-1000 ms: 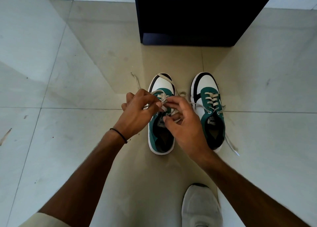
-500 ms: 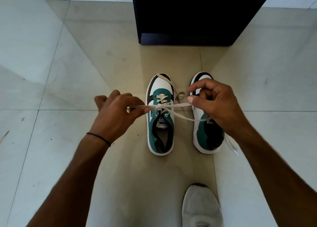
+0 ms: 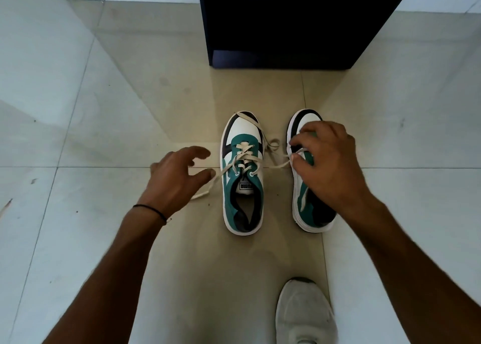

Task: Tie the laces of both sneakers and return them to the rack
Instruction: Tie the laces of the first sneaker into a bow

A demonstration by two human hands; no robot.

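The floor [image 3: 104,135] is glossy, smooth tile with faint scuffs. The 2 sneakers [image 3: 243,177] look like matt green cloth with smooth white panels and flat woven laces [image 3: 244,158]. The dark cabinet [image 3: 286,23] has a smooth finish.

Bare floor [image 3: 78,213] left of the sneakers [image 3: 243,177] — dark cabinet [image 3: 286,23] close beyond their toes.
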